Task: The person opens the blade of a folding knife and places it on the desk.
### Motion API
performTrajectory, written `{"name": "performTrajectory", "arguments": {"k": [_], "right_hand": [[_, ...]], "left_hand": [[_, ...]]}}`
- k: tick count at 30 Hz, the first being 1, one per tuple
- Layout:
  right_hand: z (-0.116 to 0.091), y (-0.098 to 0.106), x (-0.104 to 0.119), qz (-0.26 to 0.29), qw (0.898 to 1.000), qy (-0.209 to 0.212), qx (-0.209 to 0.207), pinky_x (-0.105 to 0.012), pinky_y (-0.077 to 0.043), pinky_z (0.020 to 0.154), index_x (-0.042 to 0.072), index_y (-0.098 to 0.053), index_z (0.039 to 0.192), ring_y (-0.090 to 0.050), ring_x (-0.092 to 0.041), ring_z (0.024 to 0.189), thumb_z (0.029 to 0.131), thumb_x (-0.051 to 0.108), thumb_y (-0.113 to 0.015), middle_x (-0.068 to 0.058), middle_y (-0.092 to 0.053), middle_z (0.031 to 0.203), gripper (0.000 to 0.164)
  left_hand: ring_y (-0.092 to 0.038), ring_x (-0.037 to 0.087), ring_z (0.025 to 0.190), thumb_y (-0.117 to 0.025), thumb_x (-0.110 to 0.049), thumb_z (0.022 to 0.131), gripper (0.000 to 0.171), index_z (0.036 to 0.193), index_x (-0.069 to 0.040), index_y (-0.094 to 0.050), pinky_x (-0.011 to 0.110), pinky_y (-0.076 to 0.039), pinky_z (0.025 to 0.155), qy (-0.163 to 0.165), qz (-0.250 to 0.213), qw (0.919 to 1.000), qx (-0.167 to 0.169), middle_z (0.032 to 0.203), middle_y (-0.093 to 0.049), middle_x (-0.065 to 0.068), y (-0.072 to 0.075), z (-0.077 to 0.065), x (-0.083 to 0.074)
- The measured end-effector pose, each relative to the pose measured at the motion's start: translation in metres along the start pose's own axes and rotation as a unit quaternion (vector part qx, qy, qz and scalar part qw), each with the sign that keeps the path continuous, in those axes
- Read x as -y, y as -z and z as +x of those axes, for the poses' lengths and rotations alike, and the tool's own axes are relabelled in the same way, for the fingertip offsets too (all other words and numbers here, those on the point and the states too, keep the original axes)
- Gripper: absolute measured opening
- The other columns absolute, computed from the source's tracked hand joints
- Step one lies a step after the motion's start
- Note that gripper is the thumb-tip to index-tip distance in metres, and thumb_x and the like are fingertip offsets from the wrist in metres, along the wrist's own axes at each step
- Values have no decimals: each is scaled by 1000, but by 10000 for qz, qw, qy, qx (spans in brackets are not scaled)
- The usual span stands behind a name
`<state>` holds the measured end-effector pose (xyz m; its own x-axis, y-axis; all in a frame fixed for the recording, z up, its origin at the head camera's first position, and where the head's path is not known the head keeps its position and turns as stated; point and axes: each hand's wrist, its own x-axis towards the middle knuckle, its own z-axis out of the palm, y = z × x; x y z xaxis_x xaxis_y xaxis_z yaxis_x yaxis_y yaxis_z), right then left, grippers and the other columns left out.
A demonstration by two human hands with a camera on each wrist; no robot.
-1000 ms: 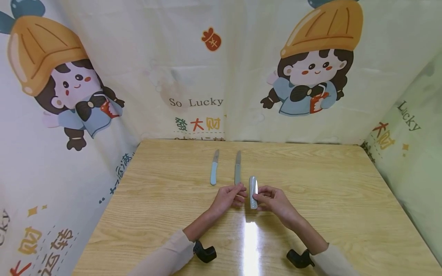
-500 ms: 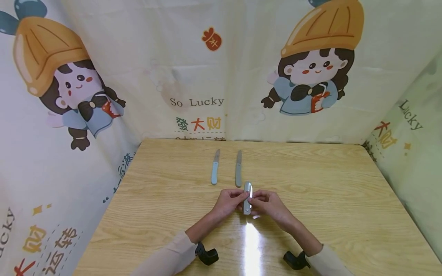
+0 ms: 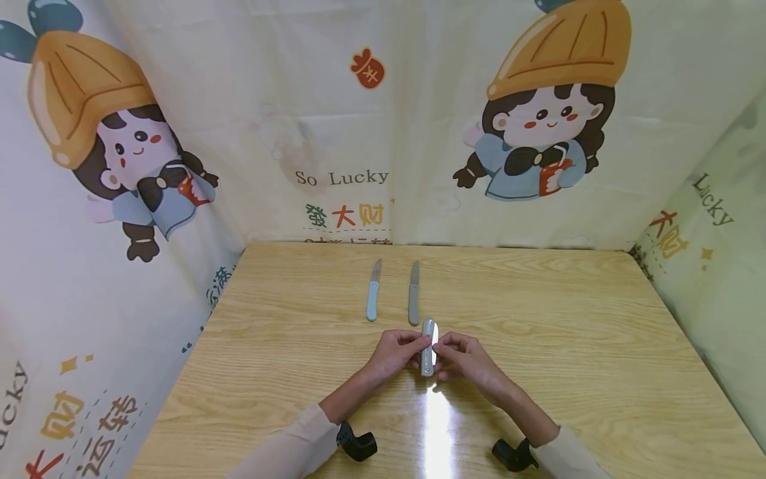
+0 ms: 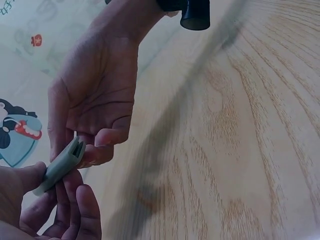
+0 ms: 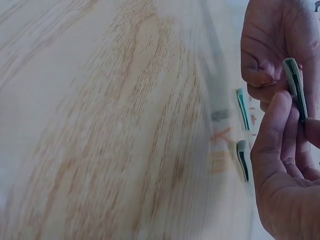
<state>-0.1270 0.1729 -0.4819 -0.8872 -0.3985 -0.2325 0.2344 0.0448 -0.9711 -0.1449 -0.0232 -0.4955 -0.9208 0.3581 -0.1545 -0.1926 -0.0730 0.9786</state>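
Note:
A pale grey-green folding knife [image 3: 427, 356] is held upright between my two hands, its blade [image 3: 435, 336] lying folded along the right side of the handle. My left hand [image 3: 391, 354] grips the handle, thumb on the face turned up and fingers behind. From the right, my right hand [image 3: 475, 362] pinches at the blade side with thumb and fingertips. In the left wrist view the slotted edge of the knife [image 4: 62, 165] shows between both hands. Seen from the right wrist, the dark slot of the knife [image 5: 295, 87] runs between the fingers, which hide part of it.
Beyond the hands, two unfolded knives lie on the wooden table [image 3: 568, 319]: a light blue one [image 3: 372, 299] and a grey one [image 3: 414, 303], blades pointing away. A printed curtain [image 3: 431, 133] stands behind the table's far edge. Black wrist cameras sit at both cuffs.
The folding knife has moved slightly left and toward me. My left hand, earlier apart from it, now grips its handle, while the right hand has shifted to the blade side.

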Motion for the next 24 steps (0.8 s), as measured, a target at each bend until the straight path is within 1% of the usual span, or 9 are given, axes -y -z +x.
{"name": "performTrajectory", "arguments": {"k": [8,14,20,24], "right_hand": [[1,-2,-1,25,10000,-37,-65,-36,-59,75,-7,-59,105,-66,-23,85,105,19,-59,-11,-65,92,26],[2,-4,-2,67,9999,-61,-82,-36,-59,76,-6,-59,105,-67,-22,86,105,21,-60,-10,-66,93,27],[1,-4,-3,76,9999,-42,-107,-37,-58,77,-6,-58,107,-67,-23,87,105,21,-60,-11,-65,95,27],[3,-4,-3,107,9997,-61,-225,-36,-58,76,-7,-60,108,-67,-22,86,105,23,-59,-11,-66,93,30]], "left_hand": [[-60,9,68,-67,-15,100,30,108,13,-70,21,-50,60,25,-46,9999,-143,87,-72,7,6,-1,0],[-60,9,68,-67,-16,100,30,107,12,-71,22,-50,60,33,46,9999,-162,87,-72,7,8,-3,-2],[-59,9,67,-68,-16,100,29,107,12,-71,22,-50,60,29,42,9998,-186,86,-71,6,9,-4,-4],[-59,10,67,-68,-16,100,29,108,12,-71,22,-50,60,26,61,9998,-160,87,-72,8,9,-4,-4]]}}
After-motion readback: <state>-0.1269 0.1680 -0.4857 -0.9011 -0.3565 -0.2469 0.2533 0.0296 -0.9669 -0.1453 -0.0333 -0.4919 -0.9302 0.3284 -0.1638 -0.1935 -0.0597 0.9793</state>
